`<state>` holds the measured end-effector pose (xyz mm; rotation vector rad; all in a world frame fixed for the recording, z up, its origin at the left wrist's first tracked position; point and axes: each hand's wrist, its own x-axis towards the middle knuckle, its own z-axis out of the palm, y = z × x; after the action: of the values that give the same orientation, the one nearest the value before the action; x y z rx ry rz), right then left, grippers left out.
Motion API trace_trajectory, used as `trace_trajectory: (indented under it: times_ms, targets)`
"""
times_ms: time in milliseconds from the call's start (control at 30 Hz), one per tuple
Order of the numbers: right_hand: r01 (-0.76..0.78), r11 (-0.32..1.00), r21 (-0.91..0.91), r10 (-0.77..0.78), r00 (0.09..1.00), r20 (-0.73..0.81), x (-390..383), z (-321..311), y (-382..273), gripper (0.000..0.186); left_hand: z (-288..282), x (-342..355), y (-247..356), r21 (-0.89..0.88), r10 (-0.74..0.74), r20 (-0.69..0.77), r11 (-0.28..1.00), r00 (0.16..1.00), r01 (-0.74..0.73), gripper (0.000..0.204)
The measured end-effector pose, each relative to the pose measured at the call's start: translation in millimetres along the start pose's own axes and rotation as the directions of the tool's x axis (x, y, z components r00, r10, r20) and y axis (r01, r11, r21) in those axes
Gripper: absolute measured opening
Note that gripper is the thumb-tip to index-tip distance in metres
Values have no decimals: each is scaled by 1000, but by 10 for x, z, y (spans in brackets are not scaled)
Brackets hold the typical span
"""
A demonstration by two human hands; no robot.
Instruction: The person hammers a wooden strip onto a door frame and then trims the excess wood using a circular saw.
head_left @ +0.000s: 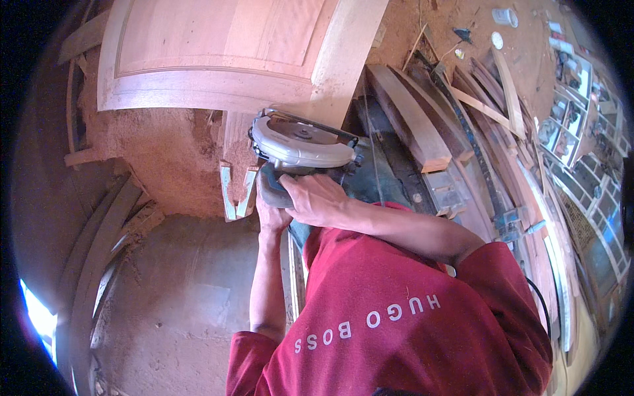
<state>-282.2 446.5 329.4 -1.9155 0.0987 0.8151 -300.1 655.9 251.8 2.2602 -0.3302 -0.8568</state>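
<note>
A circular saw (316,156) with a silver-grey guard and a dark handle is held close in front of my body. Its round disc lies within the guard, on the side facing the wooden door panel (218,89). My right hand (318,199) is closed on the rear of the saw's handle. Around the handle's left side wraps my left hand (269,214), its fingers partly hidden. The saw's far edge overlaps the near edge of the panel in view; whether they touch I cannot tell.
Below the panel stands a light wooden support (238,193). Reddish sawdust (165,148) covers the ground to the left. Long timber boards (409,122) are stacked at the right, beside a blue clamp (510,224). A white bucket (504,17) lies at the far right.
</note>
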Motion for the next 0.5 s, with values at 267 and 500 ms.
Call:
trace_trajectory:
  times_ms: [267, 500]
  targets:
    - [26, 999, -28, -26, 1000, -10, 21, 101, 78, 33, 76, 14, -105, 19, 22, -18, 1000, 1000, -22, 85]
    - [11, 1000, -21, -11, 1000, -25, 8, 119, 103, 38, 100, 28, -118, 21, 88, -58, 996, 994, -87, 76]
